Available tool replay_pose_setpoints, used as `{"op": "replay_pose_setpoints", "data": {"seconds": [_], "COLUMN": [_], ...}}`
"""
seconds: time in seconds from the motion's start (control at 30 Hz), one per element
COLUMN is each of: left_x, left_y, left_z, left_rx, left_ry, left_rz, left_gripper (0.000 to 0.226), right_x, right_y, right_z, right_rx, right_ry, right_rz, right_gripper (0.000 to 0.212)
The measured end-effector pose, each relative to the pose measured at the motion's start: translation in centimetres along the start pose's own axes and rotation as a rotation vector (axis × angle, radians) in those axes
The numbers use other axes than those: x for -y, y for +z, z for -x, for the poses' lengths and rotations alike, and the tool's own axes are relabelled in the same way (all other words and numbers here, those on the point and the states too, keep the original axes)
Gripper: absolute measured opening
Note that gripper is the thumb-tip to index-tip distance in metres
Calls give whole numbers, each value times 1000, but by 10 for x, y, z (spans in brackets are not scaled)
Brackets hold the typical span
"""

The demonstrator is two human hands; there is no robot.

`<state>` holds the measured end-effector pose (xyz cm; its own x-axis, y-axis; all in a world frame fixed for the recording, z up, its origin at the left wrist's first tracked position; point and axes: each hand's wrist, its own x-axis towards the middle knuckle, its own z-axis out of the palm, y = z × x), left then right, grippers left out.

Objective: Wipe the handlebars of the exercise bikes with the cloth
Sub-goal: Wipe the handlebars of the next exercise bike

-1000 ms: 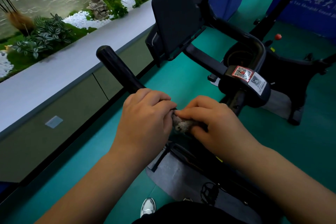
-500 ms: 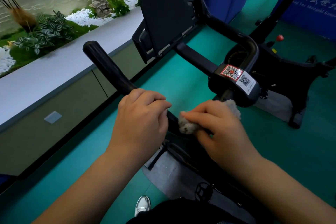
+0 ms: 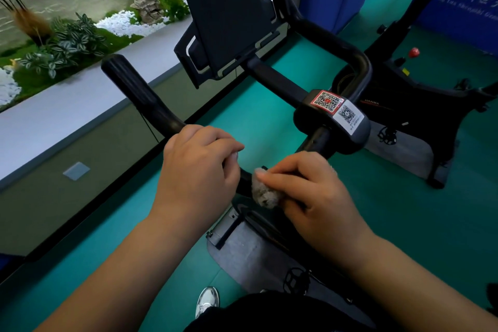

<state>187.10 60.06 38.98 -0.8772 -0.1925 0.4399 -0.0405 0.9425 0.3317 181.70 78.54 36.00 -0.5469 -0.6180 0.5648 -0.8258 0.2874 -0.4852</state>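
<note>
The left hand (image 3: 199,170) was curled round the handlebar (image 3: 151,105); the right hand (image 3: 304,191) pinched the bunched cloth (image 3: 265,194) against the bar just beside it (little fabric exposed). Risk: patchy contact, missed sections, cloth slipping.

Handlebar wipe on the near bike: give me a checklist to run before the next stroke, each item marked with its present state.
1. Cloth in the right hand: ok, fingers curl round it.
2. Cloth touching the handlebar: ok, pressed to the bar near its middle.
3. Left hand steadying the bar: ok, its grip wraps the bar beside the cloth.
4. Path along the left bar end free: not ok, the left hand sits in the way.
5. Right bar end unobstructed: ok, nothing on it.
6. Bar already clean under the hands: cannot tell, hidden.
</note>
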Motion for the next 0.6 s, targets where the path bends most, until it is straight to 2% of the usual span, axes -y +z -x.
{"op": "replay_pose_setpoints", "data": {"seconds": [0.1, 0.2, 0.37, 0.5, 0.6], "left_x": [-3, -10, -15, -13, -14], "left_y": [0, 2, 7, 6, 8], "left_z": [0, 3, 3, 0, -3], "left_rx": [13, 16, 27, 56, 67], "left_ry": [5, 24, 17, 5, -10], "left_rz": [11, 1, -13, -29, -39], "left_gripper": [19, 18, 18, 19, 21], "right_x": [-20, -25, -12, -40, -39], "right_y": [-16, -20, -9, -24, -22], "right_z": [3, 0, -1, -20, -19], "right_rx": [-46, -123, -92, -212, -236], "right_ry": [157, 305, 280, 449, 498], "right_rz": [18, -30, -35, 42, 88], "right_gripper": [36, 34, 30, 25, 28]}}
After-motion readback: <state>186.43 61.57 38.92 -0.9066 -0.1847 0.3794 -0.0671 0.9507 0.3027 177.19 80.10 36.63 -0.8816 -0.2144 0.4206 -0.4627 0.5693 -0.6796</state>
